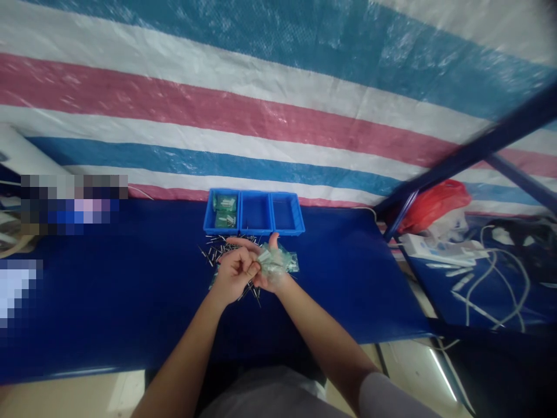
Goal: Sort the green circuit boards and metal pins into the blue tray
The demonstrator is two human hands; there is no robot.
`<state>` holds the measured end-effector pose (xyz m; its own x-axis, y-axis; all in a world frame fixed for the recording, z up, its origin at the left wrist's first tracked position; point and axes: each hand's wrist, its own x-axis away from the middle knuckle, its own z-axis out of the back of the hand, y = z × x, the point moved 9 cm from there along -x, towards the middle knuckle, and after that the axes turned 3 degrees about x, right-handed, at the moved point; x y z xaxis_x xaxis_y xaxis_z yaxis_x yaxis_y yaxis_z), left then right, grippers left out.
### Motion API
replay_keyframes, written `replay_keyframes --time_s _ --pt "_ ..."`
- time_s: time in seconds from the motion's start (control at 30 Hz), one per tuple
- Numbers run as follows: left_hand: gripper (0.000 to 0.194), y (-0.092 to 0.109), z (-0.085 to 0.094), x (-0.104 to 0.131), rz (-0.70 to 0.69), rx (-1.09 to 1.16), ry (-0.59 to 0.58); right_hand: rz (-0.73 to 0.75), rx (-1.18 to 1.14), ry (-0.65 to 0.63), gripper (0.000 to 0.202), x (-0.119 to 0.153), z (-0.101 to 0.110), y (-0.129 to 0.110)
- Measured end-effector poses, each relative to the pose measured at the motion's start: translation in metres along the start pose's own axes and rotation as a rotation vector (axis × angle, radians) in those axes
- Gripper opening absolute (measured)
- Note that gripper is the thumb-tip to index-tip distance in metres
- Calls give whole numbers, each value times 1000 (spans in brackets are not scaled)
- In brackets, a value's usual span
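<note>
A clear, greenish plastic bag (273,262) with a pale label-like patch lies across the palm of my right hand (266,281). The right thumb points up beside it, and some fingers stretch left behind my left hand (237,273). My left hand is closed in a pinch at the bag's left edge. Beneath and around both hands is a loose pile of thin metal rods (214,249), dark and silvery. Another greenish bag (293,262) lies just right of the held one. What the held bag contains is too blurred to tell.
Behind the pile stands a blue three-compartment tray (256,232); its left compartment holds greenish packets (225,219). All this rests on a blue table (130,290). To the right are a blue metal frame (435,165), a red plastic bag (435,204), a white power strip (439,248) and cables.
</note>
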<state>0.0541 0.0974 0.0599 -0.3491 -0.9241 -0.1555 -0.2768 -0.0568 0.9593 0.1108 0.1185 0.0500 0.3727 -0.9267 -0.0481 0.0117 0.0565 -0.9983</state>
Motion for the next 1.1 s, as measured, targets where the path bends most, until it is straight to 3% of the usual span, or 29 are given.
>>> replay_keyframes --time_s 0.1,0.23,0.4,0.5,0.57,0.73,0.9,1.1 --pt "49 5 3 -1 -16 -46 15 -131 -325 -127 110 0 -7 4" --pt "42 13 28 -1 -115 -153 160 -112 -523 22 104 -6 11 4" --pt "31 10 71 14 -260 -418 407 32 -322 290 61 -10 41 11" --pt "20 1 86 26 -243 -597 530 54 -134 318 41 -10 42 15" --pt "15 -1 88 30 -228 -698 566 70 -51 332 34 -8 40 17" --pt "36 19 84 32 -300 -862 591 132 71 338 25 -7 39 13" --pt "21 34 77 30 -386 -915 561 269 191 284 16 -6 33 -7" --pt "17 27 74 32 -369 -937 570 280 347 315 17 -4 34 -11"
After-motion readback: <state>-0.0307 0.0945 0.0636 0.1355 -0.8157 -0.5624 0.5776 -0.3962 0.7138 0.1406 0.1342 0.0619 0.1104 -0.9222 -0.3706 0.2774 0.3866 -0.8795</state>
